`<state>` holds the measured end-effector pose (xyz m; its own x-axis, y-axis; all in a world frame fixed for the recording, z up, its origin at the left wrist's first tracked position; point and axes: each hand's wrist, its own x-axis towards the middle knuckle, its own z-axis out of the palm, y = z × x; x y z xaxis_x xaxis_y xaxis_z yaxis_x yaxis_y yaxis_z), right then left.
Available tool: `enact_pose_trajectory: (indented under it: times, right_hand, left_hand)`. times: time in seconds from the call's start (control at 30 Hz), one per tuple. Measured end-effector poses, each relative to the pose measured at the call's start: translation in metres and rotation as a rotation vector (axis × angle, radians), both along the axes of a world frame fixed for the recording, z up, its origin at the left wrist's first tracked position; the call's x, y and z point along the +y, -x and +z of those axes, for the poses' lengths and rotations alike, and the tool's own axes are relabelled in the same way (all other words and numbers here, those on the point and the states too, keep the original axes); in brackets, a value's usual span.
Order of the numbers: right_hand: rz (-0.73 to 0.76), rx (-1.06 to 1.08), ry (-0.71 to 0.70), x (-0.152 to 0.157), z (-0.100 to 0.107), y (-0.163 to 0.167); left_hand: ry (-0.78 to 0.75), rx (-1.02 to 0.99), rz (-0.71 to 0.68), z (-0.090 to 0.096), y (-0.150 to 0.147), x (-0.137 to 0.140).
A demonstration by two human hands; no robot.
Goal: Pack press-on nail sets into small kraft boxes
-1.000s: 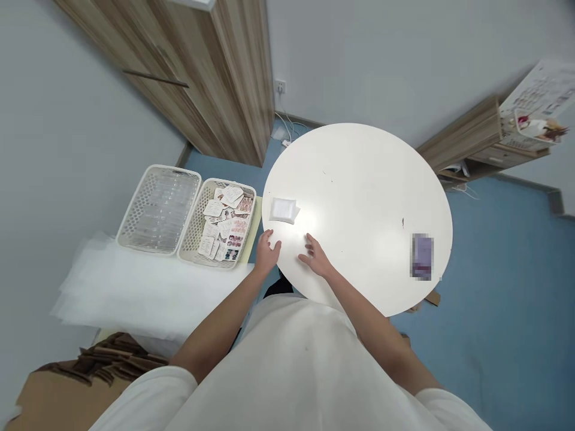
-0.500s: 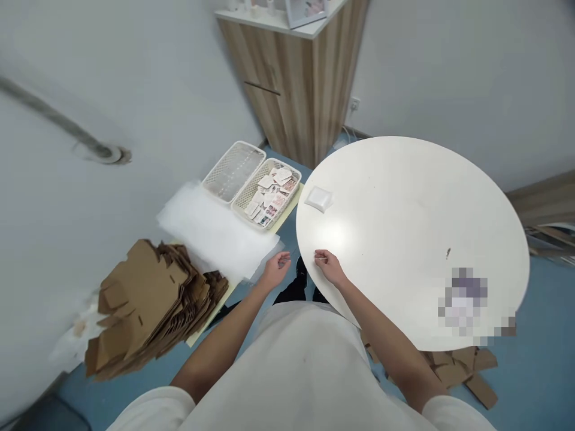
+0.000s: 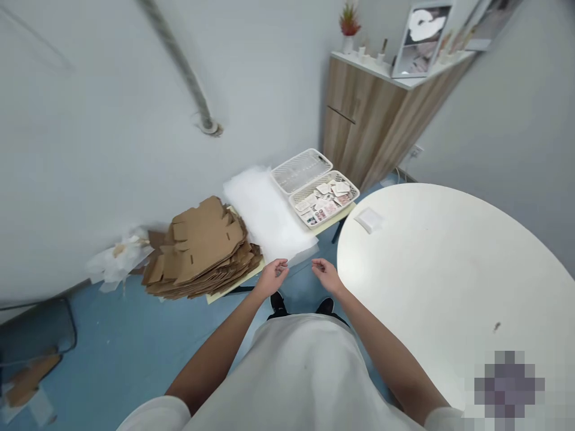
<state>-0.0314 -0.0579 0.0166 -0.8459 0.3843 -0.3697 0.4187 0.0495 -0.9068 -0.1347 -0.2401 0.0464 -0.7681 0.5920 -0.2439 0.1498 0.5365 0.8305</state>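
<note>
My left hand hovers in front of the low side table, nearest to the stack of flat brown cardboard boxes and the white foam sheets. Its fingers are loosely bent, thumb apart, with nothing visible in them. Across a small gap, my right hand is held near the rim of the round white table; it too looks empty, fingers slightly curled. A small white packet lies on that round table. Beyond the sheets sits an open white plastic basket holding many small printed cards.
A wood-grain cabinet with a framed picture stands in the corner. On the left are crumpled white wrapping and a dark chair. A pixelated patch covers part of the round table at lower right.
My view has turned left, so the table, basket and cabinet appear further right. Both hands stay in front of me, the right one now off the round table's edge.
</note>
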Motion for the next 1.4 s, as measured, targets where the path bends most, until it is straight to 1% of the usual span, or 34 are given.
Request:
enact_pose_trajectory:
  times: [0.07, 0.17, 0.27, 0.33, 0.47, 0.57, 0.67, 0.77, 0.83, 0.97, 1.03, 1.1, 1.17, 1.27, 1.3, 1.33, 1.4]
  right_hand:
    - [0.068, 0.008, -0.018, -0.016, 0.003, 0.019]
    - [0.160, 0.035, -0.053, -0.046, 0.011, 0.049]
    - [0.217, 0.077, -0.147, -0.075, 0.022, 0.077]
    - [0.235, 0.112, -0.260, -0.091, 0.030, 0.095]
    - [0.239, 0.175, -0.524, -0.116, 0.050, 0.133]
    - [0.260, 0.186, -0.721, -0.130, 0.062, 0.162]
    - [0.281, 0.127, -0.926, -0.140, 0.068, 0.187]
    - [0.314, 0.038, -1.050, -0.143, 0.068, 0.202]
    - [0.339, 0.028, -1.110, -0.144, 0.069, 0.208]
    - [0.346, 0.156, -1.229, -0.149, 0.076, 0.214]
    - [0.351, 0.217, -1.253, -0.153, 0.080, 0.216]
    - [0.360, 0.249, -1.209, -0.155, 0.084, 0.217]
    - [0.352, 0.266, -1.096, -0.156, 0.087, 0.218]
    - [0.289, 0.271, -0.921, -0.156, 0.092, 0.216]
    - [0.263, 0.280, -0.904, -0.157, 0.094, 0.214]
    - [0.236, 0.298, -0.915, -0.159, 0.096, 0.211]
    - [0.213, 0.355, -0.999, -0.167, 0.101, 0.201]
  left_hand:
    - [-0.013, 0.050, 0.006, 0.012, 0.008, -0.018]
    - [-0.034, 0.130, 0.053, 0.029, 0.025, -0.053]
    - [-0.032, 0.224, 0.092, 0.042, 0.045, -0.093]
    - [0.018, 0.307, 0.113, 0.046, 0.060, -0.119]
    - [0.211, 0.454, 0.157, 0.046, 0.087, -0.164]
    - [0.328, 0.479, 0.145, 0.040, 0.099, -0.190]
    - [0.381, 0.445, 0.125, 0.034, 0.102, -0.209]
    - [0.388, 0.419, 0.112, 0.032, 0.102, -0.219]
    - [0.393, 0.427, 0.102, 0.033, 0.101, -0.219]
    - [0.410, 0.475, 0.054, 0.039, 0.101, -0.210]
    - [0.417, 0.473, 0.027, 0.040, 0.103, -0.204]
    - [0.427, 0.455, 0.004, 0.040, 0.104, -0.200]
    - [0.425, 0.444, -0.025, 0.041, 0.106, -0.200]
    - [0.401, 0.454, -0.084, 0.041, 0.109, -0.203]
    - [0.398, 0.461, -0.101, 0.041, 0.111, -0.205]
    - [0.401, 0.468, -0.116, 0.040, 0.112, -0.206]
    - [0.424, 0.479, -0.133, 0.039, 0.116, -0.206]
